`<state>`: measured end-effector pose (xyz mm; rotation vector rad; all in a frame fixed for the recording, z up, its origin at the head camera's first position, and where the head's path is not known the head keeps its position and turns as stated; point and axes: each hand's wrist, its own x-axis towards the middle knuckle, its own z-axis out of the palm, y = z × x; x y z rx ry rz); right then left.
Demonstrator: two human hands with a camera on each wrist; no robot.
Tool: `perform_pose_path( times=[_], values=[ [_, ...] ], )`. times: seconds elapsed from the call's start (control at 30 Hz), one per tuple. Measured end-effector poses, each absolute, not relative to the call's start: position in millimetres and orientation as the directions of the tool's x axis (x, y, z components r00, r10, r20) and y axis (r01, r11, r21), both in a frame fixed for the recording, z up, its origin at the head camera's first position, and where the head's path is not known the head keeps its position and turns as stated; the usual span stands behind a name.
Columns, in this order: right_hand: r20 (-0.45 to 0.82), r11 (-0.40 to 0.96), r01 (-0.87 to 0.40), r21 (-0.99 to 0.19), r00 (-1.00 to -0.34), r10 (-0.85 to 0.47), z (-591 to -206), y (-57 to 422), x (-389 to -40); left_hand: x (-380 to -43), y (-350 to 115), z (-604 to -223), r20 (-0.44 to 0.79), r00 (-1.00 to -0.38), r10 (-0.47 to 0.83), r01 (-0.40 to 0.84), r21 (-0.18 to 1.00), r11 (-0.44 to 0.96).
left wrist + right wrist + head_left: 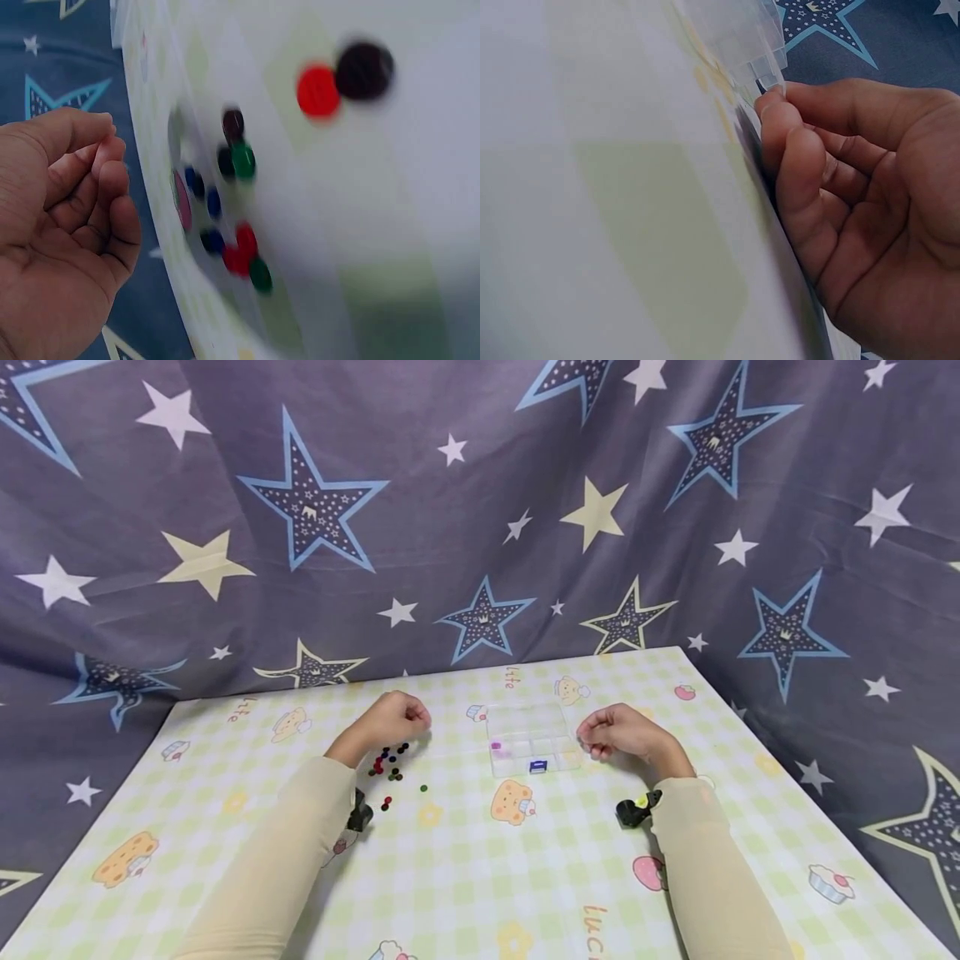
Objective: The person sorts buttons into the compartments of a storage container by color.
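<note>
A clear compartment box (531, 747) lies at the middle of the table with its lid raised toward the back, a blue latch (538, 767) on its front and a small purple piece (496, 746) in a left compartment. My right hand (618, 731) pinches the box's right edge between thumb and fingers. Beyond the small round buttons (378, 766) hovers my left hand (390, 718), fingers curled and tips gathered; I cannot tell if something small sits between them. In the left wrist view, a red button (319, 91) touches a dark button (365, 71), and others lie farther off.
A single green button (423, 788) lies apart, right of the scattered group. The table is covered by a checked cloth (450, 877) with printed cakes and flowers. A dark star-patterned curtain (420, 510) hangs behind and beside it. Both wrists wear black camera mounts (633, 810).
</note>
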<state>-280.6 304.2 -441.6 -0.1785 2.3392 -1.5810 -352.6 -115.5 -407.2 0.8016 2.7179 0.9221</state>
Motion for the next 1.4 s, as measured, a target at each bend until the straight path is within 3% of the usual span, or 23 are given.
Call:
perform_pose_path(
  times=[0.23,0.77,1.4],
  values=[
    [-0.188,0.382,0.074,-0.921,-0.945,-0.269,-440.3,303.0,-280.8,-353.0,-141.1,-408.0,-0.041,-0.87,0.492,0.374,0.596,0.711],
    [-0.19,0.381,0.078,-0.921,-0.945,-0.267,-442.8,302.9,-281.1,-353.8,-156.3,-428.6,-0.09,-0.851,0.517,0.378,0.579,0.723],
    [-0.181,0.387,0.064,-0.92,-0.944,-0.275,-443.4,302.6,-280.6,-338.4,-153.8,-421.9,-0.133,-0.767,0.628,0.496,0.498,0.712]
  ],
)
